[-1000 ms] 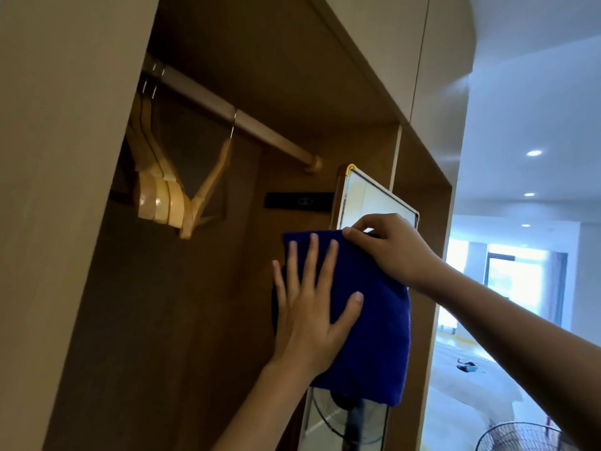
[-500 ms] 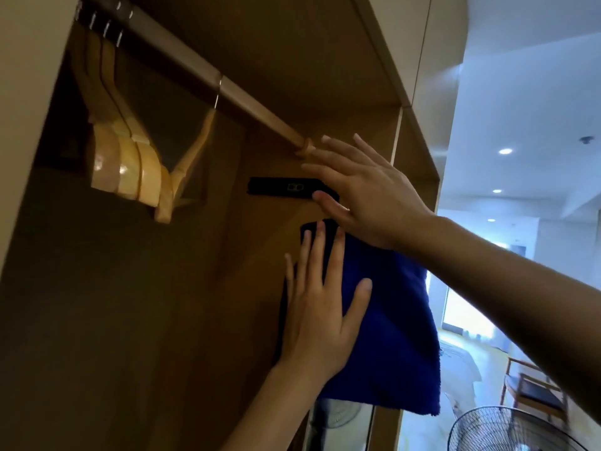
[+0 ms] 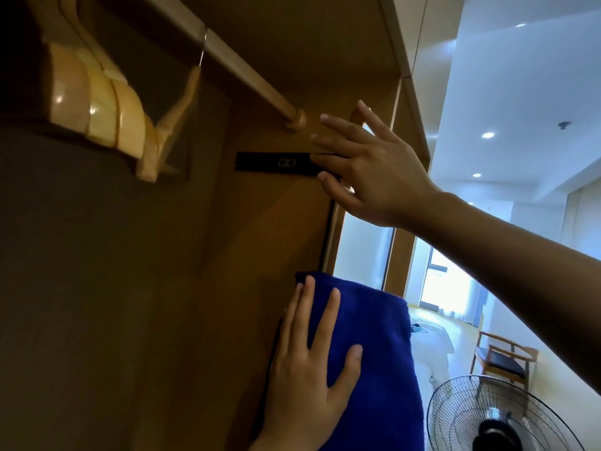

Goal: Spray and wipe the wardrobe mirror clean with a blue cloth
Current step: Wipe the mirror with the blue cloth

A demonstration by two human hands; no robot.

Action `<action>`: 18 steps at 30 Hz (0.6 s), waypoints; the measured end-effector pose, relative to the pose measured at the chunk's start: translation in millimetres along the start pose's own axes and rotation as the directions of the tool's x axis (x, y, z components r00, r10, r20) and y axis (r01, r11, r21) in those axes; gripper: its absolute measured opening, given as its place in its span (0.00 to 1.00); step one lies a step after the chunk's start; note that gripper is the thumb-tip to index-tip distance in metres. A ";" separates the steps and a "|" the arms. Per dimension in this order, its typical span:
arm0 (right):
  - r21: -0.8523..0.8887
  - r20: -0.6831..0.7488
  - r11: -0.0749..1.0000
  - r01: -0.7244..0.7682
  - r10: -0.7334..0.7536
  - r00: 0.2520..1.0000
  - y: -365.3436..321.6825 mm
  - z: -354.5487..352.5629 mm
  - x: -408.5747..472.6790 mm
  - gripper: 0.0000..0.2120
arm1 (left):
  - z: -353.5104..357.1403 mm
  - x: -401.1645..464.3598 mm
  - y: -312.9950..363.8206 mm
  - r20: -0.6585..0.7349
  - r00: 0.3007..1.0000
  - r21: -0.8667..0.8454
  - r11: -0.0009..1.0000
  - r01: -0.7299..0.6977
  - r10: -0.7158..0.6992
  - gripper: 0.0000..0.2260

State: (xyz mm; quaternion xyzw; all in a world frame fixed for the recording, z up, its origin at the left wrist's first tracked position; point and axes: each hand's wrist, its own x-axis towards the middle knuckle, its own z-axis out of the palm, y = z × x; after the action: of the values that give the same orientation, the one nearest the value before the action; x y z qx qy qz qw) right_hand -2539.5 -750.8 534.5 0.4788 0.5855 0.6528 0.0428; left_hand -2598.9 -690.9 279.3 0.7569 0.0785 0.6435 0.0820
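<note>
Head view: the left hand [image 3: 309,362] lies flat at six o'clock, fingers straight and spread, pressing the blue cloth [image 3: 374,369] against the mirror [image 3: 361,252]. At one o'clock from it, the right hand [image 3: 370,170] hovers, fingers apart, holding nothing. Wooden hangers [image 3: 97,115] hang at ten o'clock.

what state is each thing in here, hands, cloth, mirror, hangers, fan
left hand: open, fingers flat, pressing the cloth
right hand: open, fingers spread, at the mirror's top edge, holds nothing
blue cloth: spread flat against the mirror, hanging down
mirror: upright, lower part covered by the cloth
wooden hangers: hung on the rail, bare
rail: fixed across the wardrobe
fan: standing; running or not, cannot tell
</note>
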 end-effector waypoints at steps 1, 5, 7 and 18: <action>-0.001 -0.001 1.000 -0.002 0.002 1.000 -1.3 0.2 -1.3 0.22 | 0.4 -7.4 -1.3 0.008 1.000 0.006 1.000 0.001 -0.001 0.28; -0.007 0.043 1.000 -0.007 0.007 0.999 -7.8 -0.9 -6.3 0.23 | -1.7 -10.4 -2.1 0.017 1.000 -0.054 0.999 0.001 0.000 0.27; -0.013 0.080 1.000 -0.006 0.007 0.997 -11.8 -2.4 -9.7 0.24 | -6.2 9.3 1.7 0.019 1.000 -0.120 0.993 0.000 0.002 0.27; 0.037 0.151 0.999 0.008 -0.014 0.989 -47.5 -8.8 -43.1 0.23 | -6.4 5.8 6.2 0.052 0.998 -0.138 0.990 0.030 -0.023 0.28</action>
State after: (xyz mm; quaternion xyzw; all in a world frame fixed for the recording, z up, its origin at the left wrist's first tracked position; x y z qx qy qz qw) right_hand -2546.2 -769.0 472.7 0.5242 0.5948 0.6039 0.0819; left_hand -2604.2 -695.5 287.2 0.7644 0.0416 0.6269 0.1446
